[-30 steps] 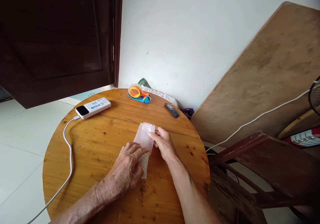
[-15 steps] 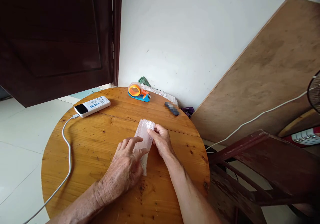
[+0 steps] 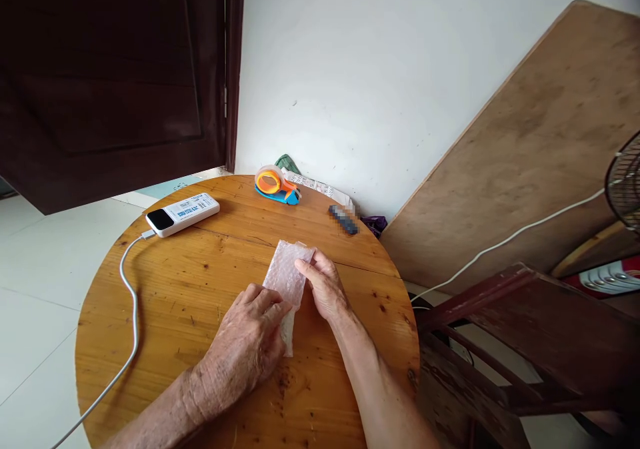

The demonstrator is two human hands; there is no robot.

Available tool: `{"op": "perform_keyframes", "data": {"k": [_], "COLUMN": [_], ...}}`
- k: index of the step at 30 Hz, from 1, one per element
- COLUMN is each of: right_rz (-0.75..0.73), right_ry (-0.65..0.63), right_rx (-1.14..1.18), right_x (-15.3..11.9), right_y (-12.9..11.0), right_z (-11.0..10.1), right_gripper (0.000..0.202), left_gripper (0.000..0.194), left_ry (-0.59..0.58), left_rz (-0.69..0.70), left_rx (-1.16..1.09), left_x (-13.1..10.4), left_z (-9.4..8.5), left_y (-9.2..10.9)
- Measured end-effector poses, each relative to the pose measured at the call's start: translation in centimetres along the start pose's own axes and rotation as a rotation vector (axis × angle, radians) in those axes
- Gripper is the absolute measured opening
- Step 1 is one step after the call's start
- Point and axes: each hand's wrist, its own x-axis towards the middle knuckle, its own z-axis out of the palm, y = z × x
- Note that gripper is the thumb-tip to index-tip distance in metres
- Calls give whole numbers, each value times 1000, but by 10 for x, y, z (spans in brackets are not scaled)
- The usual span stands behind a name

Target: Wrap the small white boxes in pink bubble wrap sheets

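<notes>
A narrow strip of pale bubble wrap [image 3: 287, 270] lies slanted over the middle of the round wooden table [image 3: 175, 302]. My right hand [image 3: 323, 281] pinches its upper right edge, thumb on top and fingers beneath. Lower down, my left hand [image 3: 254, 329] is closed on the wrap's left side, with thumb and fingertips together. The wrap's lower end sticks out beyond my left fingers. Whether anything is inside the wrap cannot be made out.
At the table's back stands an orange and blue tape dispenser [image 3: 277, 185]. A blurred dark object [image 3: 344, 219] lies right of it. A white power bank [image 3: 183, 215] with a cable [image 3: 135, 302] rests at the left. A dark red chair [image 3: 545, 329] is at the right.
My left fingers, spread over the wrap before, have drawn down and closed on it. The upper part of the wrap shows more now. My right hand has barely moved.
</notes>
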Motion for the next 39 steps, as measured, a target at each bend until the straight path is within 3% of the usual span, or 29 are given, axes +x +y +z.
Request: {"op": "perform_keyframes", "data": {"k": [7, 14, 19, 26, 33, 39], "right_rz": [-32, -103, -140, -79, -83, -186], "right_ry": [-33, 55, -1, -122, -171, -191], "right_rx": [-33, -65, -131, -188, -424, -492], "right_x": [-2, -3, -7, -11, -45, -82], "right_y": [-1, -2, -11, -33, -57, -48], "right_z": [5, 9, 12, 12, 14, 14], "right_gripper": [26, 20, 21, 18, 9, 6], "left_gripper": [41, 39, 41, 30, 35, 60], "left_ry": [52, 36, 42, 187, 302, 307], "left_rz": [22, 41, 33, -153, -271, -338], "left_rx": [25, 30, 16, 108, 124, -14], "left_x": [3, 9, 11, 7, 1, 2], "left_z": [1, 1, 4, 5, 7, 8], "left_y": [-4, -5, -8, -9, -8, -13]}}
